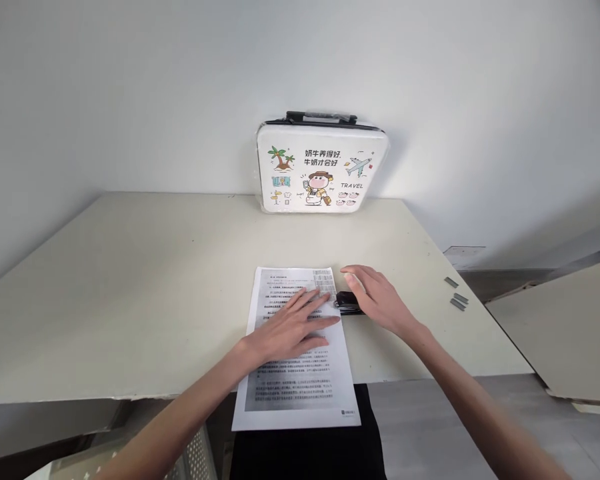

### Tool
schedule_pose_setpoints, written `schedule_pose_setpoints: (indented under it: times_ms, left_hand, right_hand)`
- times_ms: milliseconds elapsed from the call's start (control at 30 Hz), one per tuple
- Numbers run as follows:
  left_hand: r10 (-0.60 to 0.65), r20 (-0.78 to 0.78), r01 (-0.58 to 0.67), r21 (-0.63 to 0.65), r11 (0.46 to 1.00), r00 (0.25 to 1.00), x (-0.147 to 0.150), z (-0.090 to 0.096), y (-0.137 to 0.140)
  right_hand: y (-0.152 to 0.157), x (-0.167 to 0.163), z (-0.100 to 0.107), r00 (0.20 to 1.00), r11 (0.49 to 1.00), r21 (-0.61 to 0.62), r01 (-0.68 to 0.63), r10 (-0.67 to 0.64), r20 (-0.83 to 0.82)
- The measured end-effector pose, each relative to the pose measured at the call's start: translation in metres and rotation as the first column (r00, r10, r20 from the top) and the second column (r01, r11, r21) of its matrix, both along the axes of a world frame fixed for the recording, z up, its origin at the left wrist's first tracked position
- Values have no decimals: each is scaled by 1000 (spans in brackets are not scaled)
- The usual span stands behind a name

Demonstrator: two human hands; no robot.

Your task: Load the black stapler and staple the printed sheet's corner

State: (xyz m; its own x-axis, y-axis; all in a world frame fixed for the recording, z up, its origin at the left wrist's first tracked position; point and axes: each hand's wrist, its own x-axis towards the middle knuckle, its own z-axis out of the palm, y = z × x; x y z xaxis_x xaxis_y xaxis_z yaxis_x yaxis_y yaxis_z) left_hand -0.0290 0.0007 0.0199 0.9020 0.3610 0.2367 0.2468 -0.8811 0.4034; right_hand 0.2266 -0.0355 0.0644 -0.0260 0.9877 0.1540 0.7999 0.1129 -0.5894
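Observation:
A printed sheet of paper [300,393], perhaps a thin stack, lies on the table with its near end hanging over the front edge. My left hand [297,327] rests flat on its upper half, fingers spread toward the right margin. At the paper's right edge is a black stapler [349,302], its front end touching or overlapping the sheet. My right hand [377,297] is wrapped over the stapler from the right and covers its rear part. Whether the stapler's jaws are pressed together I cannot tell.
Several staple strips [457,301] lie at the right of the table [155,293]. A white cartoon-printed case [325,167] with a black handle stands at the back against the wall. Another pale board or tabletop [570,320] is at the far right, beyond a gap.

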Motion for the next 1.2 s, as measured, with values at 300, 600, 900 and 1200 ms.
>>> schedule_pose_setpoints:
  times_ms: [300,600,900,1200]
  left_hand:
    - [28,-9,-28,-33,999,1000,-8,-7,-6]
    - [35,-12,-35,-42,998,999,-7,-10,-7]
    - [41,-45,-43,-40,998,998,-3,-8,-8]
    - [47,-32,-48,-48,998,998,-2,-9,-9]
  right_hand:
    - [12,-15,-4,995,986,-149,-78,86,45]
    - [10,-21,-1,993,976,-210,-53,73,91]
    - [13,-23,-6,981,978,-206,-20,59,185]
    - [15,-23,-18,929,989,-149,-25,78,361]
